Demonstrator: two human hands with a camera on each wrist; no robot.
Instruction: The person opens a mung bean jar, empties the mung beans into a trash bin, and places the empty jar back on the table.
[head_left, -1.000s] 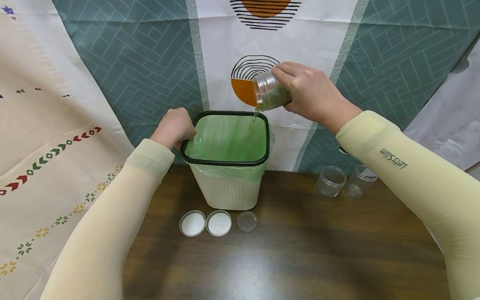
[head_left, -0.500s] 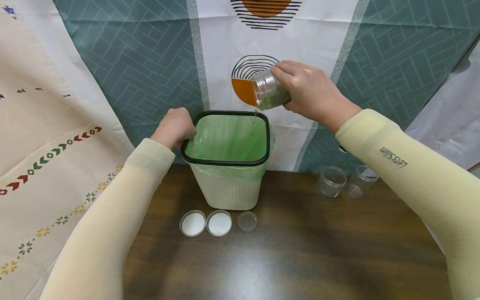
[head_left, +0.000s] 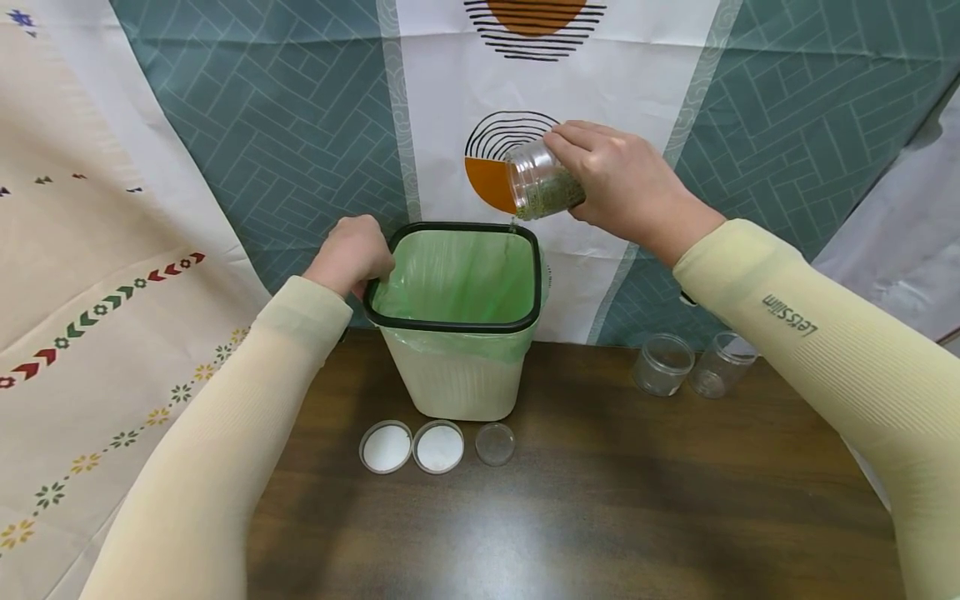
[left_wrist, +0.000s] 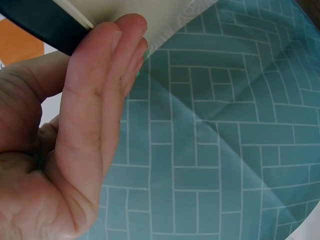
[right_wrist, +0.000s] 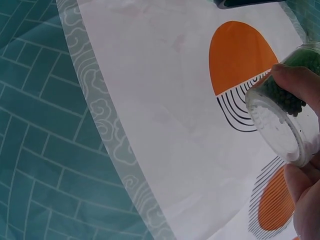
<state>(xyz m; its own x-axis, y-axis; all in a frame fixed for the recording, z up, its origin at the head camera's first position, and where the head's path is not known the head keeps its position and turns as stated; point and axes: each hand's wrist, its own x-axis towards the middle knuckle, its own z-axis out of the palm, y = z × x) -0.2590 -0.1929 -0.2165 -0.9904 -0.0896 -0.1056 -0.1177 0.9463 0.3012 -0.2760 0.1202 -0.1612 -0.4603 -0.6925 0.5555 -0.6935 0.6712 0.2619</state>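
Observation:
My right hand [head_left: 618, 179] grips a clear jar [head_left: 534, 162] tilted mouth-down to the left, above the bin's back right corner. Small green beans [head_left: 557, 194], which look like mung beans, lie along its lower side, and a thin stream falls from the mouth. In the right wrist view the jar's base [right_wrist: 277, 125] faces the camera, with fingers on both sides. My left hand [head_left: 352, 254] holds the left rim of a pale trash bin [head_left: 465, 379], which has a black rim and a green liner bag [head_left: 457, 275]. The bin's bottom is hidden.
Two clear jars [head_left: 663, 364] stand at the right on the dark wooden table [head_left: 600, 500], against the patterned cloth [head_left: 300, 125]. Two lids with white inserts [head_left: 386, 447] and a small clear lid [head_left: 495, 444] lie in front of the bin.
Green beans keep falling from the tilted jar, and the stream looks thinner than one second ago. Both hands and the bin stay almost in place.

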